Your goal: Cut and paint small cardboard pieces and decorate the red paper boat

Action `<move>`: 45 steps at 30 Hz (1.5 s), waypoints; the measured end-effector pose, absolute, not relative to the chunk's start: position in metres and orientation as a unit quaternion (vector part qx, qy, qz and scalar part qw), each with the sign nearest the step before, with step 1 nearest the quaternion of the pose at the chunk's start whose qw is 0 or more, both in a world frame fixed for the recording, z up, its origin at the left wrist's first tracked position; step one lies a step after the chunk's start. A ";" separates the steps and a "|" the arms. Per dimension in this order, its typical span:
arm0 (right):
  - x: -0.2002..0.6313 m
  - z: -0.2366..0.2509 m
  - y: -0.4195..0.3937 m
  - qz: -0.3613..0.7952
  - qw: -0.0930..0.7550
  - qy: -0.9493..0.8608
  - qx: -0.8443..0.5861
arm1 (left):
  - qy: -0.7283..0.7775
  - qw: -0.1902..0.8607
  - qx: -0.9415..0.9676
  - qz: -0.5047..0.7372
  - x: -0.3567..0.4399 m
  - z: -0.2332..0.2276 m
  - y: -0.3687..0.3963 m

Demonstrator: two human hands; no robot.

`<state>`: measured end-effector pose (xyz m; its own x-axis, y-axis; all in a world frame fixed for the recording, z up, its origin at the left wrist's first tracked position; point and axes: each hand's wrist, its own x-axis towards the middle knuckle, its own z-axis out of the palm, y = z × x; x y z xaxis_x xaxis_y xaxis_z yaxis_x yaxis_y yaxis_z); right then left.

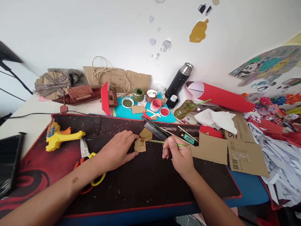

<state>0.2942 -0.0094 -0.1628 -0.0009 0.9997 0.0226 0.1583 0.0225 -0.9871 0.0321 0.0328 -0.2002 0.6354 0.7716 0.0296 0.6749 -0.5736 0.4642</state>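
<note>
My right hand [180,155] is closed around a thin green paintbrush [157,142], which points left. Its brown-tinged tip touches a small piece of cardboard [140,147] lying on the dark mat. My left hand [121,146] holds that piece at its left edge, between thumb and fingers. Just behind it lies another small cardboard cutout [146,133]. A dark ruler [155,129] rests beyond the brush, and a teal and black utility knife [189,139] lies past my right hand. Scissors [86,152] with red and yellow handles lie partly under my left forearm.
A yellow glue gun [62,136] lies at the left. Open paint jars [138,94] stand on a blue sheet at the back, beside a jar of murky water [184,109] and a black thermos [178,81]. Cardboard [210,148] and shredded paper [279,157] fill the right side.
</note>
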 end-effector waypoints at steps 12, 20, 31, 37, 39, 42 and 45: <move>0.304 -0.163 -0.026 0.450 0.468 -0.539 -0.538 | 0.409 0.217 0.877 0.130 0.032 -0.202 0.033; 0.306 -0.158 -0.042 0.451 0.447 -0.571 -0.521 | 0.410 0.219 0.877 0.118 0.032 -0.201 0.034; 0.298 -0.166 -0.021 0.439 0.474 -0.551 -0.528 | 0.411 0.219 0.877 0.114 0.032 -0.201 0.034; 0.302 -0.166 -0.028 0.448 0.476 -0.557 -0.512 | 0.409 0.221 0.878 0.116 0.032 -0.201 0.034; 0.304 -0.166 -0.033 0.457 0.476 -0.553 -0.509 | 0.410 0.223 0.876 0.120 0.032 -0.203 0.033; 0.307 -0.167 -0.038 0.469 0.482 -0.539 -0.507 | 0.412 0.225 0.874 0.123 0.031 -0.205 0.033; 0.306 -0.168 -0.037 0.472 0.489 -0.530 -0.507 | 0.413 0.223 0.874 0.125 0.031 -0.206 0.033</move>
